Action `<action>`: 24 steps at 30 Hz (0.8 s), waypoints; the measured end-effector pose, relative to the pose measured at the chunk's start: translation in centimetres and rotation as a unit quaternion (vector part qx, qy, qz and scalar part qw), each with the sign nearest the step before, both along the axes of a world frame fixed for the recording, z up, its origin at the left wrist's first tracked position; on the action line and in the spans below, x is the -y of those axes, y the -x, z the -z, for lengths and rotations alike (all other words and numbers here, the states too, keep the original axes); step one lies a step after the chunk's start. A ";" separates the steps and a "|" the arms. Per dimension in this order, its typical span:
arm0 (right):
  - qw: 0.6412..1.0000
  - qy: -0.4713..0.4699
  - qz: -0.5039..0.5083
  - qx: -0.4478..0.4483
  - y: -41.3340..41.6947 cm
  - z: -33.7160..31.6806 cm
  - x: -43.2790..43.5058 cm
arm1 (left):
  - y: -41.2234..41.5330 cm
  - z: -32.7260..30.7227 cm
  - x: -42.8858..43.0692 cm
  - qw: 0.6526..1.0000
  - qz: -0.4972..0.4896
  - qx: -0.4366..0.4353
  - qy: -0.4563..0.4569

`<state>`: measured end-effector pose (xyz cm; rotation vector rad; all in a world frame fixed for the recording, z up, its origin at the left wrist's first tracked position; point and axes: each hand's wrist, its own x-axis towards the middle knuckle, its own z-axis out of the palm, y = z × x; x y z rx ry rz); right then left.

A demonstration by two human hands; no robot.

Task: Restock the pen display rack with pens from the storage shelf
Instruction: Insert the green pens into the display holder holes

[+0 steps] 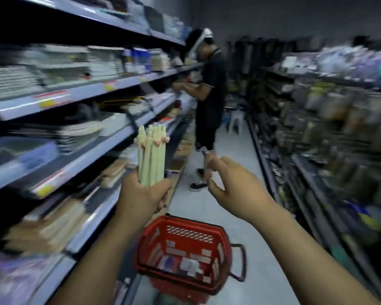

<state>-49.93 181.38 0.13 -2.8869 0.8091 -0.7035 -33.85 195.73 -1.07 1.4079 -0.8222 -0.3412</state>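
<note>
The left hand (141, 194) grips a bunch of pale green pens (151, 157) by their lower ends, fingers curled round them. The pens stand upright just at 9 o'clock of the frame's centre, small pink trims near their tops. The right hand (235, 190), at 3 o'clock of the left one and apart from the pens, holds nothing; its fingers are loosely bent and spread fairly wide.

A red basket (185, 225) sits at 6 o'clock, below both forearms, with a few small packs in its bottom; what they are is too blurred to tell. Stocked shelves (75, 93) run along the aisle from 7 to 11 o'clock, and more shelves (317, 164) from 1 to 5 o'clock. Another person (209, 89) stands at 12 o'clock, working at the left-hand shelves.

As a judgement: the picking up looks done, since a full handful is in the grip. The carrying is underway. The display rack cannot be made out in the blur, so placing the pens, likely with the free hand feeding them in, is all left to do.
</note>
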 end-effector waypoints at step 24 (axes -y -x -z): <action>0.983 -0.036 0.145 -0.110 22.0 6.8 41.9 | 22.0 5.5 47.0 0.992 0.093 -0.037 -0.081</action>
